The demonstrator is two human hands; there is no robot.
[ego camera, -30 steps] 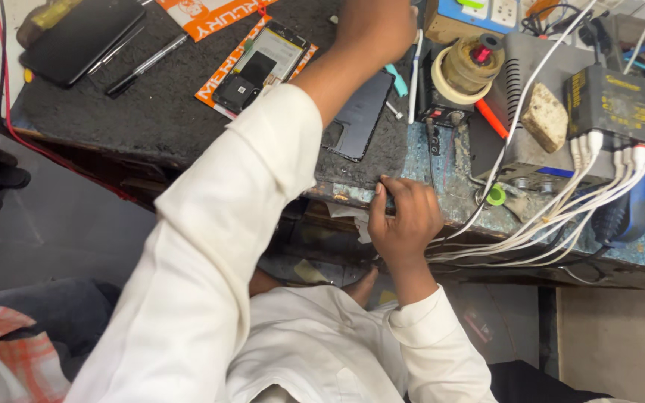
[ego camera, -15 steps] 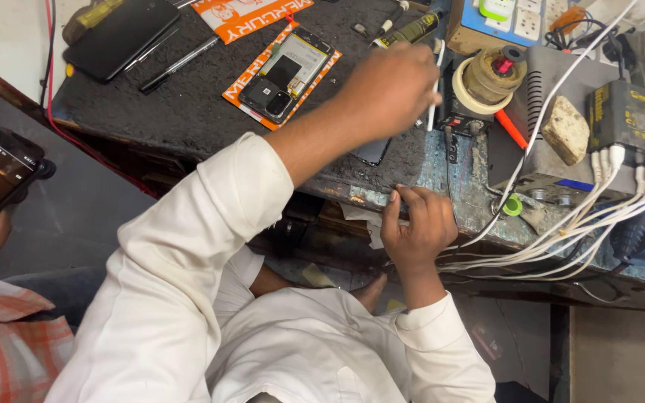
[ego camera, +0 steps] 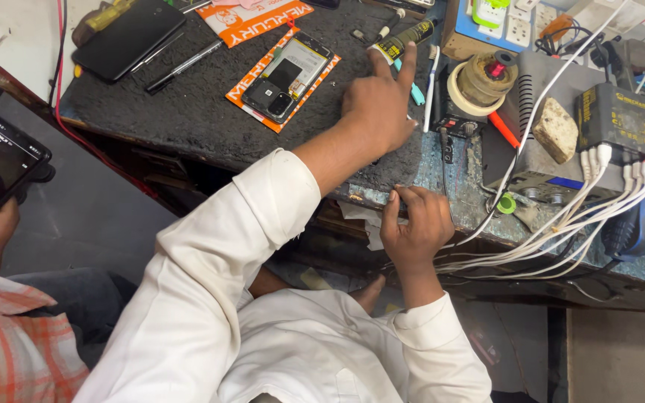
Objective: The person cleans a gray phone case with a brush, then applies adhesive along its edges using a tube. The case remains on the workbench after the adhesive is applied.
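The left hand lies over the dark mat on the table, loosely spread and holding nothing, with its forefinger stretched toward a small dark glue tube with a yellow label. The fingertip touches or nearly touches the tube; which one cannot be told. The tube lies just beyond the hand, its long axis slanting up toward the right, capped end nearest the finger. An opened phone on an orange card sits left of this hand, and a solder-wire spool right of it. The right hand is curled over the table's near edge beside a bundle of white cables, gripping the edge only. The left hand is much nearer the tube.
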